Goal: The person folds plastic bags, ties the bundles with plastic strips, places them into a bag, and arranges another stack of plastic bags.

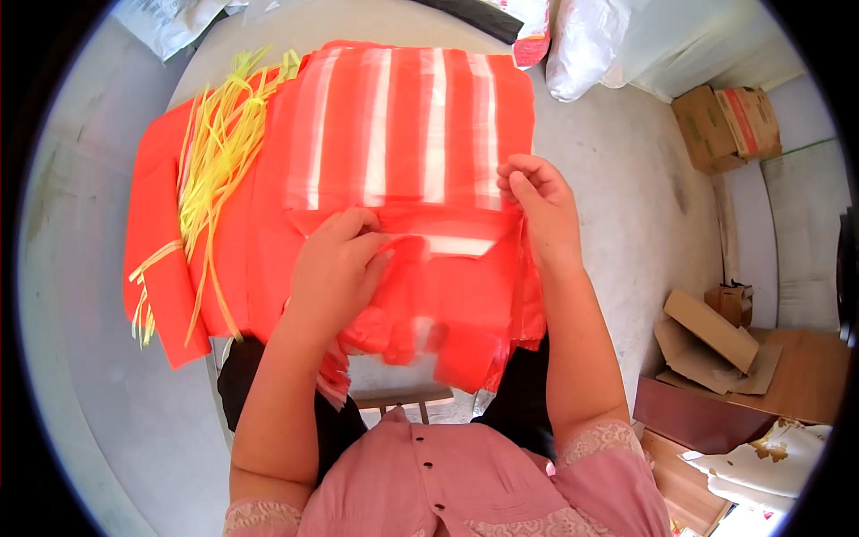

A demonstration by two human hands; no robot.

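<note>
A stack of red plastic bags (pixel 403 125) with white stripes lies on the table in front of me. Its near part hangs in loose folds over the front edge, blurred at the bottom. My left hand (pixel 338 268) is closed, with curled fingers gripping the folded red plastic near the middle. At the right edge of the stack, my right hand (pixel 548 210) has its thumb and fingertips pinched together; the thin red plastic seems to be between them. A bunch of yellow plastic strips (pixel 224 148) lies on the red plastic to the left.
The pale round tabletop (pixel 268 31) shows behind the stack. A rolled red bundle (pixel 165 268) tied with yellow strip is at the left. Cardboard boxes (pixel 727 125) and an opened carton (pixel 707 345) stand on the right. White plastic sacks (pixel 586 45) are at the back.
</note>
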